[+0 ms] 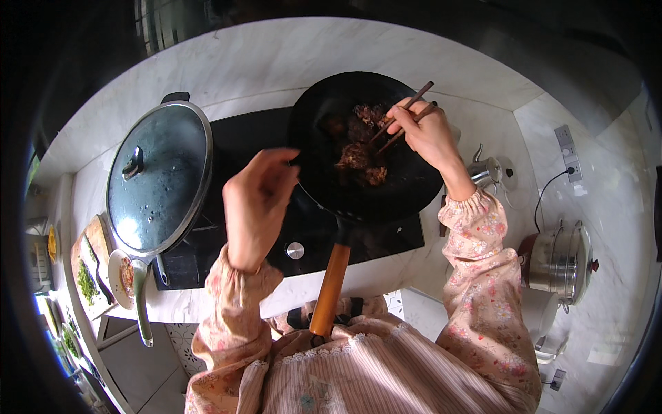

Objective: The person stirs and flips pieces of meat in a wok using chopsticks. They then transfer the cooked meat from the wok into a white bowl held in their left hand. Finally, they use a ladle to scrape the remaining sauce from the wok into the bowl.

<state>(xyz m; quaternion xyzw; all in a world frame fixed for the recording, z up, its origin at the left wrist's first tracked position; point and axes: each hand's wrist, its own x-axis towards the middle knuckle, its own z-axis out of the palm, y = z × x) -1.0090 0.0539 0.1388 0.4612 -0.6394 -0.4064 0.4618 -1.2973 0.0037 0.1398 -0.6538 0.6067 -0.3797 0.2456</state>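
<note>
A black wok (320, 176) with a wooden handle (330, 290) sits on the black glass cooktop (232, 134). Browned pieces of food (357, 155), apparently meat, lie in its middle. My right hand (424, 127) holds a pair of dark wooden chopsticks (395, 121) over the wok, their tips at the food. My left hand (261, 196) is raised at the wok's left rim, fingers curled and slightly blurred; it appears to hold nothing. To its left, a large pan carries a domed glass lid (160, 176) with droplets on it.
At the left are a bowl of food (121, 279), a green-handled utensil (140, 300), and a cutting board (103, 233) with a knife (98, 271) and chopped greens (85, 282). At the right stand a metal kettle (483, 172), a steamer pot (556, 264) and a wall socket (569, 155) with a cord.
</note>
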